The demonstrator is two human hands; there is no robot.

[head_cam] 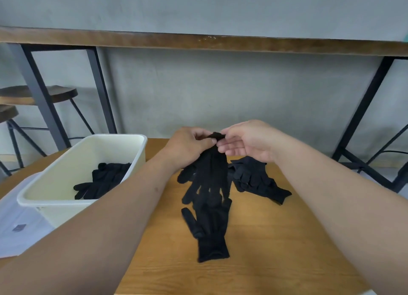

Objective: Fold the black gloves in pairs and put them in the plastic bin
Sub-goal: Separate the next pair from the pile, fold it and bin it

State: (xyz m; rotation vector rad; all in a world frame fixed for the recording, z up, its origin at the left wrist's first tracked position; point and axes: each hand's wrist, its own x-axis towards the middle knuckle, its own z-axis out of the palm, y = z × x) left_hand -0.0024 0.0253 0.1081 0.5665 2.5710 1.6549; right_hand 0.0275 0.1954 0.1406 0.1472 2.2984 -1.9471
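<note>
**Entry: black gloves, held by the cuff at frame centre**

- Left hand [187, 145]: fingers curled, thumb and fingertips pinched on the cuff end of a black glove [209, 175].
- Right hand [247, 142]: thumb and forefinger pinched the same cuff from the right; the remaining fingers were loosely spread below it.
- Held glove: hung from the cuff just above frame centre, long axis roughly vertical in the frame, fingers pointing down toward the lower edge. How many gloves the hands held could not be told.
- Second glove [209, 228]: lay flat on the wooden table [276, 239] directly below, cuff toward the lower edge, its fingers under the hanging fingertips.
- Loose glove pile [256, 177]: right of centre, just beside the held glove.
- Plastic bin [72, 162]: cream, left of centre, holding folded black gloves [103, 179] at its right wall.
- White sheet [15, 224]: lower left, under the bin.
- Stools [39, 93]: upper left, behind a dark table leg.
</note>
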